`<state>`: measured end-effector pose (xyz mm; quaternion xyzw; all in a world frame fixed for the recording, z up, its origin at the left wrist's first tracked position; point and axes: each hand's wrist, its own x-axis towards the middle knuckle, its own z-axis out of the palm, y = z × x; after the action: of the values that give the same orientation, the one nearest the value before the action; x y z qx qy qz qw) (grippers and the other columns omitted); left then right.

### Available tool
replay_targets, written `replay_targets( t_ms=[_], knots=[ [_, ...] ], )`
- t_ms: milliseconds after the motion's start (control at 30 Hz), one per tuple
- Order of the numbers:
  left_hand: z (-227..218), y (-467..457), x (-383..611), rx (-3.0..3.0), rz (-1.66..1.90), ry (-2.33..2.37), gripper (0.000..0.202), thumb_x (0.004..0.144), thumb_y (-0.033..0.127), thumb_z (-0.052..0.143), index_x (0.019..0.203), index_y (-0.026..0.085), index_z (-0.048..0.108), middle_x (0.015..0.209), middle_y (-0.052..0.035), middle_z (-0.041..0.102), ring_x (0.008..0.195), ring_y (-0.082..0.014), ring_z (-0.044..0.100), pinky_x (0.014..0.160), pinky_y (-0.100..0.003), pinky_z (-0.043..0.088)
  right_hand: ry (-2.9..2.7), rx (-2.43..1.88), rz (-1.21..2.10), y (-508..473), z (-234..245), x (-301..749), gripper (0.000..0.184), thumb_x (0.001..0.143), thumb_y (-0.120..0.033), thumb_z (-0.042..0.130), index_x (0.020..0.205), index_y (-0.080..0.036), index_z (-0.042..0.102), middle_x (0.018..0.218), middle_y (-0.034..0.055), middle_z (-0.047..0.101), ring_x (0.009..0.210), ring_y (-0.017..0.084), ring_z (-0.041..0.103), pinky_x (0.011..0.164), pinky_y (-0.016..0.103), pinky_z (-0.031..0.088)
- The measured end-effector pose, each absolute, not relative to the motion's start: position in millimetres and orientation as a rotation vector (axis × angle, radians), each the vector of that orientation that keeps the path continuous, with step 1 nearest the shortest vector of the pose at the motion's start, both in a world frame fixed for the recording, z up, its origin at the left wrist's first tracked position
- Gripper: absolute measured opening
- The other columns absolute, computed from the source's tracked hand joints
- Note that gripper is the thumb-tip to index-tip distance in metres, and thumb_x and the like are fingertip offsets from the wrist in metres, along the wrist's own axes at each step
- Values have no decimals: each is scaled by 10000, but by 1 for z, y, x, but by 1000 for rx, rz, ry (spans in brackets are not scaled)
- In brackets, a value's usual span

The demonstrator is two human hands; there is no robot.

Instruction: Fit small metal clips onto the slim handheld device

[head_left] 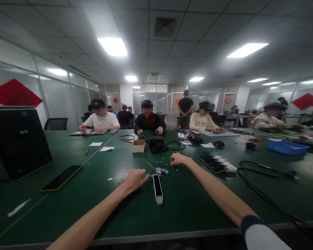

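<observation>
A slim white device with a long dark face (pixel 158 187) lies on the green table in front of me, its grey end towards me. Just left of its far end is my left hand (pixel 135 180), fingers curled and thumb side towards the device; whatever its fingertips may hold is too small to make out. My right hand (pixel 179 159) rests further out to the right, with fingers bent down to the tabletop and closed together. Its fingertips are hard to see. Small metal-looking pieces (pixel 161 170) lie between the hands, beyond the device, with several tiny bits scattered around.
At left lie a phone with a green edge (pixel 64 177) and a dark computer case (pixel 21 142). A small box (pixel 138 146) and a black unit (pixel 156 143) stand ahead. Black cables (pixel 253 184) and a blue tray (pixel 288 147) are at right. Several people sit opposite.
</observation>
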<state>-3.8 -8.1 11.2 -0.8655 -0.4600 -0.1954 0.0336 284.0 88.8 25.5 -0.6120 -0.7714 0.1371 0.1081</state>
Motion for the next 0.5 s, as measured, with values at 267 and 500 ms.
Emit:
replay_targets(
  t_ms=[267,500],
  knots=[
    [1,-2,-4,-2601,-514,-1400,486,896,420,365,522,173,554,497,-20,552,481,-122,506,543,-225,342,-2227,-2159,551,106,26,268,138,538,-229,732,588,-128,653,494,28,593,581,184,621,569,287,507],
    [3,-3,-5,-2652,-543,-1393,558,939,459,287,538,171,547,517,-25,567,491,-128,532,590,-234,360,-2215,-2105,582,98,27,270,98,606,-212,671,594,-122,635,615,62,646,584,172,619,538,264,497]
  ],
)
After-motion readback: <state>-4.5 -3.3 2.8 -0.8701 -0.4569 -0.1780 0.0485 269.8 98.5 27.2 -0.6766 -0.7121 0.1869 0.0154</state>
